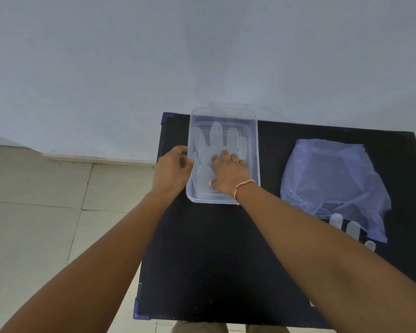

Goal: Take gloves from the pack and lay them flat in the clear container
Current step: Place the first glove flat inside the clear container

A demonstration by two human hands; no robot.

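Note:
A clear plastic container (256, 150) stands at the far left part of the black table. A translucent white glove (216, 140) lies flat inside it, fingers pointing away from me. My right hand (228, 173) rests palm down on the glove's lower part, fingers spread. My left hand (172, 168) grips the container's left rim. To the right lies the pack, a bluish plastic bag (334, 181). White glove fingers (346, 227) stick out of the bag's near end, partly hidden behind my right forearm.
The black table (214, 260) has blue corner guards and ends close to my body. A pale wall rises just behind the container. Tiled floor lies to the left of the table.

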